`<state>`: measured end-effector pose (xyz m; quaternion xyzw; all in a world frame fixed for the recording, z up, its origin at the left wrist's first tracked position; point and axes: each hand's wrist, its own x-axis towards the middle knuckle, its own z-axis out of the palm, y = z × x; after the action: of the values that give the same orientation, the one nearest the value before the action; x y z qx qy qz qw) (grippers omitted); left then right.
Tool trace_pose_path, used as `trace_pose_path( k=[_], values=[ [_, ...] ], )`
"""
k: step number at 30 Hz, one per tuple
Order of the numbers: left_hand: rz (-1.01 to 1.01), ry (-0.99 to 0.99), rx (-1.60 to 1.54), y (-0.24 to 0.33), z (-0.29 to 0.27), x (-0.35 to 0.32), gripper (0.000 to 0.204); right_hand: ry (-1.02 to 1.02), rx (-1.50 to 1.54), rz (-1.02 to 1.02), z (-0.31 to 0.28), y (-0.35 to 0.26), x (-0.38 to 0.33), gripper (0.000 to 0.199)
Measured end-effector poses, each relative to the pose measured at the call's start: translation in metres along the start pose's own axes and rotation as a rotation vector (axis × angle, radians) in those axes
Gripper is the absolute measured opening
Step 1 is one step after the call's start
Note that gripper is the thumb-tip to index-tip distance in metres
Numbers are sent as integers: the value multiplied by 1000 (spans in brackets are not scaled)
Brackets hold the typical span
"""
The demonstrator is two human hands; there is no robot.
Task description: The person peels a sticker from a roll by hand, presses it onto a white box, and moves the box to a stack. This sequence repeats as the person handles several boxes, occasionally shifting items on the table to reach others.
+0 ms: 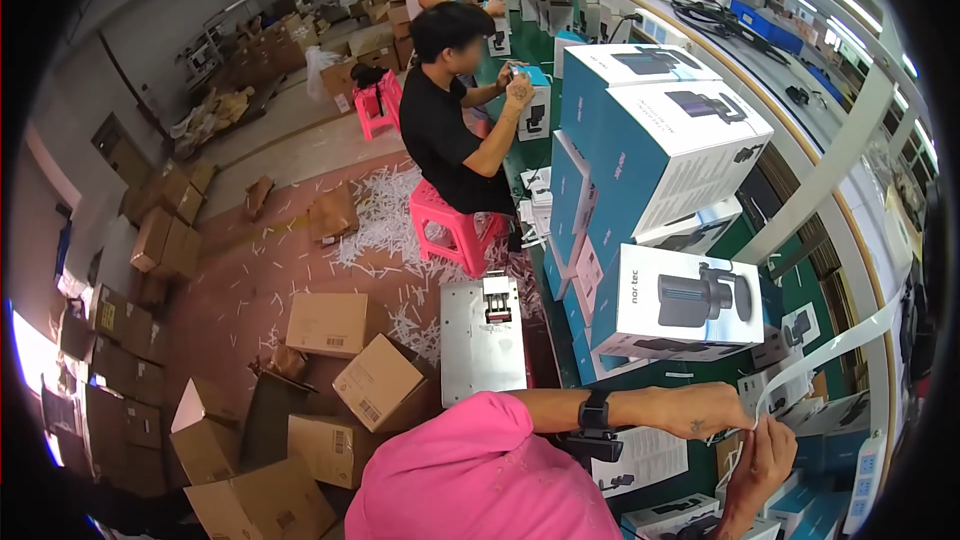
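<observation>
My left hand (708,410), with a black watch on its wrist, reaches across to the right with its fingers pinched on a thin white strip (835,346). Just below it, my right hand (768,455) is closed on the same strip, close to the left fingertips. From the two hands the strip curves up and to the right, past a white upright post. A white-and-teal box (690,300) with a device pictured on it stands just beyond my hands. Behind that box rises a stack of similar boxes (640,160).
More product boxes (668,515) lie beneath my hands. To the left is a metal plate (480,340) with a small device on it. Opened cardboard cartons (380,380) cover the lower-left floor. A co-worker (450,130) on a pink stool (440,225) handles a box farther along the bench.
</observation>
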<state>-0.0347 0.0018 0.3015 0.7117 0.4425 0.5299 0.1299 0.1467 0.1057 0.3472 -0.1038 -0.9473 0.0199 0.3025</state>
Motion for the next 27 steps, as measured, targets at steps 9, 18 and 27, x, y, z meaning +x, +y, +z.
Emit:
trace_pose_path(
  k=[9, 18, 27],
  values=[
    [-8, -143, 8, 2, 7, -3, 19, -82, 227, 39, -19, 2, -7, 26],
    [-251, -59, 103, 4, -17, -25, 43, 262, 302, 243, -3, 3, 5, 17],
    [-738, 144, -362, -22, 12, -74, 37, 33, -52, 704, 189, 68, -176, 16]
  ],
)
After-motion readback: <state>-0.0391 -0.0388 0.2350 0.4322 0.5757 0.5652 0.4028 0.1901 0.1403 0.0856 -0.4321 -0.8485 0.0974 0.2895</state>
